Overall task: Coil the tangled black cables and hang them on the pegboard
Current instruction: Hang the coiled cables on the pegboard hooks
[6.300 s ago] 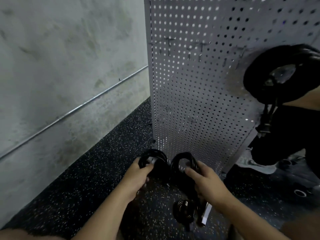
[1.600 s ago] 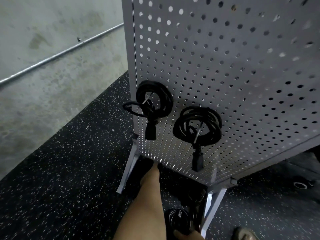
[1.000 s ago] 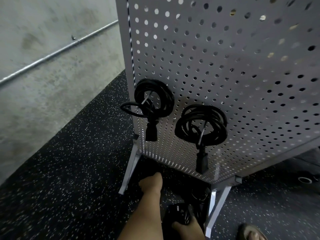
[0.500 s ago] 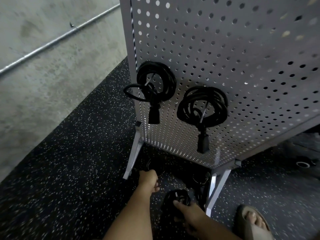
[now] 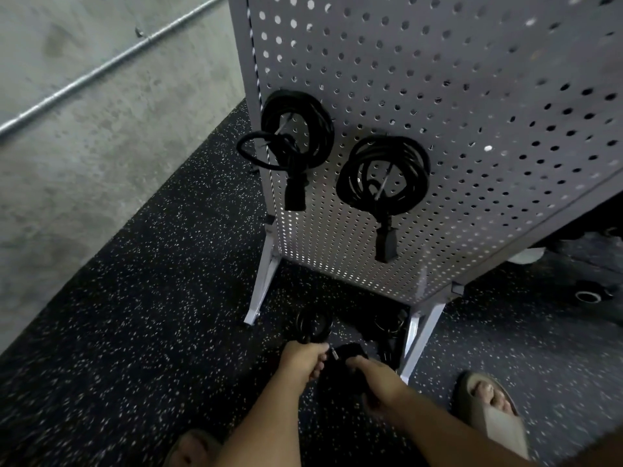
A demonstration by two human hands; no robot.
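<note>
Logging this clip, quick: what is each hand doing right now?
Left hand: closed, gripping a black cable loop.
Right hand: closed, gripping a black cable bundle.

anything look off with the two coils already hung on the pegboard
Slightly, yes. The left coil has one loop sticking out sideways past the edge of the pegboard, so it looks looser than the right coil, whose loops sit bunched together on the hook.

L coil (image 5: pixel 296 129) & R coil (image 5: pixel 384 176) hang on pegboard (image 5: pixel 472 96); loose cable (image 5: pixel 312 326) on floor (image 5: pixel 135 332) beneath.
</note>
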